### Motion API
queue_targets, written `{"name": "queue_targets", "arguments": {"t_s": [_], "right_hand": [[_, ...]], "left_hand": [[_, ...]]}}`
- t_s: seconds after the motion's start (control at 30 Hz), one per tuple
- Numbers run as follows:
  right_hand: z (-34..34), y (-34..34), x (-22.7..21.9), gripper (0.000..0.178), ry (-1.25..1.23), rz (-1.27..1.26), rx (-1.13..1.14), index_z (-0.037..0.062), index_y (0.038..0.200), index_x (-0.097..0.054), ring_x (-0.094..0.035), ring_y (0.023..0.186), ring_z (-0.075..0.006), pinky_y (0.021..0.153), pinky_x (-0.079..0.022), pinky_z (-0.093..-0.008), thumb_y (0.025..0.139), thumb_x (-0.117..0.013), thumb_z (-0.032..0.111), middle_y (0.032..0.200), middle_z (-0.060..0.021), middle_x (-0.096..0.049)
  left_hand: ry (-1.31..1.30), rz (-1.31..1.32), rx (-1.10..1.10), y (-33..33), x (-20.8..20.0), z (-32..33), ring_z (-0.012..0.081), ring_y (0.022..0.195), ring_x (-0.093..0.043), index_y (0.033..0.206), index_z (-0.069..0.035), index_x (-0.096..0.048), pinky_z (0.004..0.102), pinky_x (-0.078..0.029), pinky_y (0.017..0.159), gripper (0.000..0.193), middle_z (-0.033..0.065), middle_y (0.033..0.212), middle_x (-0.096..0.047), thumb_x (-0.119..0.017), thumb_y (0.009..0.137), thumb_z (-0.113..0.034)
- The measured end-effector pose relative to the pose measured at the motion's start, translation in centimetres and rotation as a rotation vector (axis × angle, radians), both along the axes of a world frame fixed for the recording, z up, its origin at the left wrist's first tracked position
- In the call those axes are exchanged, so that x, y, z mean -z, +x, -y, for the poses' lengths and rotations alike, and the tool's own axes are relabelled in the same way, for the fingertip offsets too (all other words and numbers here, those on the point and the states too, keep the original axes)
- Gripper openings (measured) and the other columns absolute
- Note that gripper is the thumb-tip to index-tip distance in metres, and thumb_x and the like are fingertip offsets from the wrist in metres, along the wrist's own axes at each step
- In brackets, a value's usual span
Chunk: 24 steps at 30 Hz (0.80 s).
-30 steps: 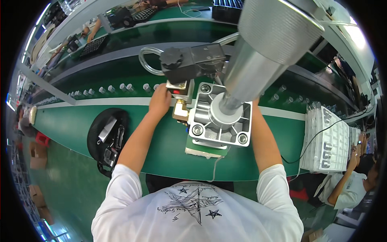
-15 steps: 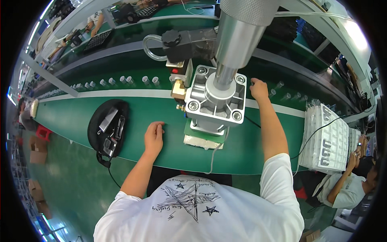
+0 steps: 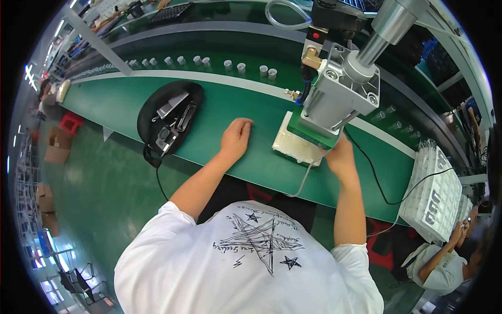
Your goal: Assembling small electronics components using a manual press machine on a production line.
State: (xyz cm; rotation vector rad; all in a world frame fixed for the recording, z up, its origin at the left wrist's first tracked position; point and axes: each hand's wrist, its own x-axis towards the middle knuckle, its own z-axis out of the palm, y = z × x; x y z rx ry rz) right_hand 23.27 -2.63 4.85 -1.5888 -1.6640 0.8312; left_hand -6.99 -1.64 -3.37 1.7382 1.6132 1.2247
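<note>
My left hand (image 3: 237, 139) rests on the green bench top with its fingers curled in and the thumb along them; nothing shows in it. Beside the foot of a bench press (image 3: 342, 94) is my right hand (image 3: 341, 157), its fingers hidden behind the green base plate (image 3: 309, 130) and the press body. Whatever it may hold is out of sight. Under that plate lies a cream-coloured block (image 3: 295, 144), and a pale hose hangs from the press in front of the right fingers.
A black open case (image 3: 170, 118) with metal devices and a cable lies left. Small clear cups (image 3: 241, 68) line the bench's far side. White trays (image 3: 434, 196) are stacked at the right end, near another person (image 3: 444, 264). A black cable (image 3: 374, 175) crosses the bench.
My right hand has come back from the row of cups to the foot of the press. My left hand stays curled on the bench. The whole view has turned and shifted.
</note>
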Motion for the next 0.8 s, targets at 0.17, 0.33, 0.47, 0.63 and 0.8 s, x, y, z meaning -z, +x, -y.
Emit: {"name": "queue_targets", "arguments": {"t_s": [0.17,0.33,0.47,0.63,0.8], "right_hand": [[1.6,-3.9,1.5,0.037,-0.068,-0.332,-0.048,-0.0036,0.113,-0.061,-0.063,0.089,-0.0155,0.081,-0.051,-0.0317,0.078,-0.073,0.001,0.100,-0.0088,-0.068],[2.4,-3.3,1.4,0.040,-0.084,-0.240,-0.023,-0.0053,0.115,-0.057,-0.064,0.097,-0.0192,0.084,-0.052,-0.0345,0.079,-0.073,0.001,0.105,-0.0123,-0.067],[2.6,-2.1,3.2,0.054,0.090,-0.078,-0.011,-0.0056,0.125,-0.047,-0.064,0.103,-0.0234,0.089,-0.052,-0.0369,0.079,-0.074,0.001,0.117,-0.0163,-0.063],[2.1,-2.4,3.7,0.056,0.215,0.000,-0.040,-0.0047,0.127,-0.045,-0.063,0.107,-0.0254,0.091,-0.052,-0.0374,0.079,-0.074,0.002,0.119,-0.0169,-0.061],[1.3,-3.0,4.1,0.034,0.271,-0.186,0.023,0.0032,0.108,-0.065,-0.055,0.102,-0.0382,0.090,-0.046,-0.0462,0.076,-0.072,0.008,0.109,-0.0163,-0.063]], "left_hand": [[0.028,-0.020,0.154,2.5,-2.1,1.5,0.0268,0.088,-0.064,0.104,-0.003,-0.065,0.0339,-0.051,0.077,0.015,0.0123,0.099,-0.065,-0.056,0.094,-0.010],[0.170,-0.053,0.292,4.9,-3.8,1.3,0.0324,0.106,-0.059,0.111,-0.004,-0.062,0.0400,-0.048,0.091,0.025,0.0128,0.110,-0.063,-0.065,0.087,-0.012],[0.171,-0.137,0.443,6.8,-4.3,0.9,0.0375,0.121,-0.048,0.118,-0.008,-0.057,0.0465,-0.036,0.104,0.040,0.0160,0.122,-0.057,-0.071,0.082,-0.017],[0.152,-0.096,0.435,7.9,-4.8,0.6,0.0399,0.120,-0.048,0.111,-0.011,-0.058,0.0474,-0.037,0.102,0.032,0.0158,0.120,-0.057,-0.070,0.082,-0.014],[0.203,-0.112,0.451,8.3,-4.5,-0.6,0.0394,0.116,-0.050,0.110,-0.010,-0.058,0.0470,-0.038,0.100,0.031,0.0163,0.119,-0.058,-0.069,0.081,-0.013]]}}
